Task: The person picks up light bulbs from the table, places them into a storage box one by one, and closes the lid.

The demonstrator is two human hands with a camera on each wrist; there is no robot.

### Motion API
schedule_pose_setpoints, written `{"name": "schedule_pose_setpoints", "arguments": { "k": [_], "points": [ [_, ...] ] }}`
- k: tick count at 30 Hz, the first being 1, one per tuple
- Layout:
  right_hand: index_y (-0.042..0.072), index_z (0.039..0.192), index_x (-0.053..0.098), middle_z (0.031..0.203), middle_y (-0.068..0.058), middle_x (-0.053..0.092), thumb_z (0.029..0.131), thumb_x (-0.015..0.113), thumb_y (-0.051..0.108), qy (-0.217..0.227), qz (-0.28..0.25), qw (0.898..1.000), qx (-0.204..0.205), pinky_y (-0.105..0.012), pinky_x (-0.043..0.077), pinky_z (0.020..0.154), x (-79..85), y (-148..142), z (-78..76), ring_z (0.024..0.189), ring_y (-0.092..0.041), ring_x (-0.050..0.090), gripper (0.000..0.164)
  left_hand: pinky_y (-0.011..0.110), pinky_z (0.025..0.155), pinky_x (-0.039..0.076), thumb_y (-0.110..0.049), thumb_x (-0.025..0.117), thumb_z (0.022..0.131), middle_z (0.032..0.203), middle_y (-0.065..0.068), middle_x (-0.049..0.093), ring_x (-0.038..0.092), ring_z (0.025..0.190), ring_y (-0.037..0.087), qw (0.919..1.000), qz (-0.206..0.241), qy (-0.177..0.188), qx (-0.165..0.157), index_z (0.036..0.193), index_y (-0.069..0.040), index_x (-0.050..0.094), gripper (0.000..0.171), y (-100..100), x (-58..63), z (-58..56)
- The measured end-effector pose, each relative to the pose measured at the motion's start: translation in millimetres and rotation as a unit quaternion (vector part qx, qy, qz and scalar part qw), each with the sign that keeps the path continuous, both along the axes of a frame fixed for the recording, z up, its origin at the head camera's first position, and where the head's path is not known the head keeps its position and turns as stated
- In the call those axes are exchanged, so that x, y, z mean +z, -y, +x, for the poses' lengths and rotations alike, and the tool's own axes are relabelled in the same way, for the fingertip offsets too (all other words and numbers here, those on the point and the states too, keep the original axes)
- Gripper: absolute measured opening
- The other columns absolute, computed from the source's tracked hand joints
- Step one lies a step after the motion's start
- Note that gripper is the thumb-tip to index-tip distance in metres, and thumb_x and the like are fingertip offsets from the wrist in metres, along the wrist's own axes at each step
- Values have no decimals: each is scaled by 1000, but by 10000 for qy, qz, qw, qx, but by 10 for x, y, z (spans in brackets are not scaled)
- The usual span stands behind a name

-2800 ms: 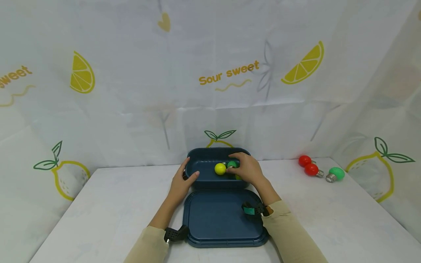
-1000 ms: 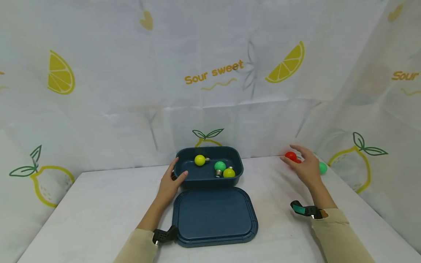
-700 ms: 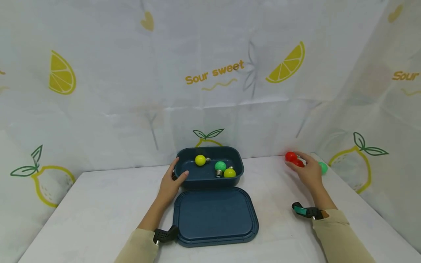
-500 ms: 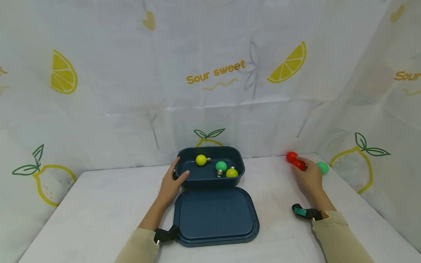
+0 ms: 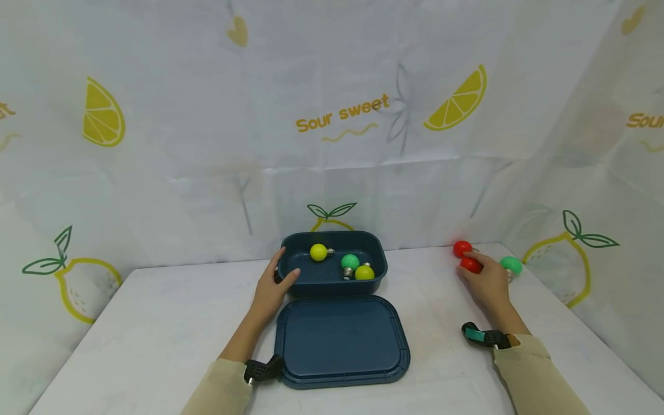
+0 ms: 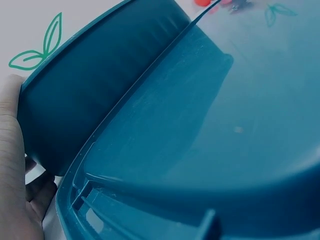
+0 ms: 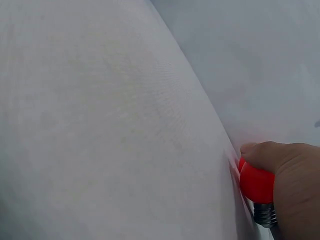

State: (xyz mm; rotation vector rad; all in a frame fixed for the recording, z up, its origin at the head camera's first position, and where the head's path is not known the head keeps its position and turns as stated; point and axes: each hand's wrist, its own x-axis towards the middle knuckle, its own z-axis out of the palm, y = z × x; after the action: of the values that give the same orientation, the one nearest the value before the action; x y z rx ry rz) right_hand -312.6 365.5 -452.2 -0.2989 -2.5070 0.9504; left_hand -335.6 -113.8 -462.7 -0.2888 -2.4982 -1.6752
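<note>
Head view: near the far right of the desk (image 5: 430, 300), a held red bulb (image 5: 470, 265) between thumb and fingers of the right hand (image 5: 490, 282), fingers drawn narrow around the globe. Metal base lost behind the hand from above, but plain below the globe in the right wrist view, with the hand itself cut off by the right edge. In that same view, a sliver of red just behind the globe, too small to identify. Cannot tell whether held clear of the desk or touching it.

Just beyond the fingertips, a second red bulb (image 5: 461, 248), base mostly covered. Right of the hand, a loose green bulb (image 5: 512, 266), base partly masked.

At the left end of a dark blue box (image 5: 332, 290), the left hand (image 5: 270, 288), thumb and forefinger spread wide across the near corner and touching it; remaining fingers hidden from above, bent and shadowed in the left wrist view. Inside the box, a far yellow bulb (image 5: 318, 252) on its side, a boxed green bulb (image 5: 350, 262), and beside that a near yellow bulb (image 5: 365, 272), base only glimpsed behind. Contents wholly screened by the box wall in the left wrist view; along the top edge, cropped red blurs (image 6: 202, 2). In front of the box, a flat lid (image 5: 342, 340).
</note>
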Motion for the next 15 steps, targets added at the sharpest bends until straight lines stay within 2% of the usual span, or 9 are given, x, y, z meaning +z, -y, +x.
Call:
{"name": "schedule_pose_setpoints", "arguments": {
  "k": [4,8,12,15],
  "points": [
    [-2,143,53,146,-34,48,95,67,14,100,58,9999,70,-66,45,105,-9,20,1,130,-50,44,52,59,120,34,-50,61,98,168,9,25,31,152,40,10000,-1,-3,9,161,-35,25,74,1,2,2],
    [-2,144,51,142,-36,50,95,69,17,314,373,9983,333,-66,47,102,-36,46,-6,125,-51,46,55,59,120,32,-50,61,98,169,9,24,29,153,39,10000,16,-8,2,161,-35,25,74,1,-3,-2],
    [-2,142,52,137,-36,53,94,70,17,246,565,9964,588,-66,48,99,-52,83,1,120,-50,49,55,59,120,33,-50,62,98,169,9,24,29,153,40,10000,31,-20,-4,161,-34,25,75,3,-16,-12],
    [-1,142,53,137,-35,53,93,71,16,192,463,9969,606,-65,49,99,-57,104,7,121,-50,48,55,59,120,33,-50,62,97,169,10,25,30,152,40,10000,29,-37,-5,161,-33,25,75,4,-16,-13]
  ]
}}
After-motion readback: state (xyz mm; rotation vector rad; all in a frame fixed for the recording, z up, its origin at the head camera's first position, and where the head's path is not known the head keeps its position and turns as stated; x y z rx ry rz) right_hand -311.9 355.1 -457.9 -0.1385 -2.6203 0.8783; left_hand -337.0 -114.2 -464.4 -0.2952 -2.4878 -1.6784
